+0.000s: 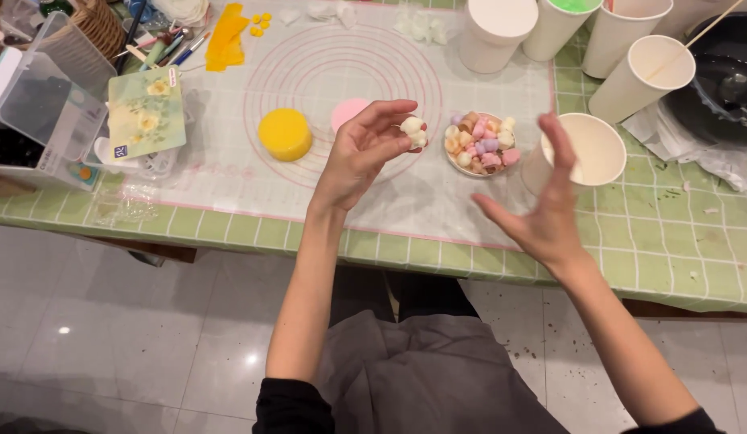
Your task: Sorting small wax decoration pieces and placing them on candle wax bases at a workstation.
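Note:
My left hand (361, 153) is raised above the translucent mat (229, 173) and pinches a small cream-white lump (413, 131) between thumb and fingertips. My right hand (542, 213) hovers to the right with fingers spread and palm turned inward, holding nothing, in front of a white paper cup (602, 145). Between the hands sits a small bowl (479, 143) filled with several pastel pink, white and tan pieces. A yellow round block (285, 133) and a pink round block (346, 111) lie on the mat to the left.
Several white paper cups (495, 32) stand at the back right beside a black pot (723, 80) with a stick in it. A clear box (40, 104), a floral card (147, 112), pens and a basket (100, 24) crowd the left. The green checked tablecloth (671, 249) ends at the near edge.

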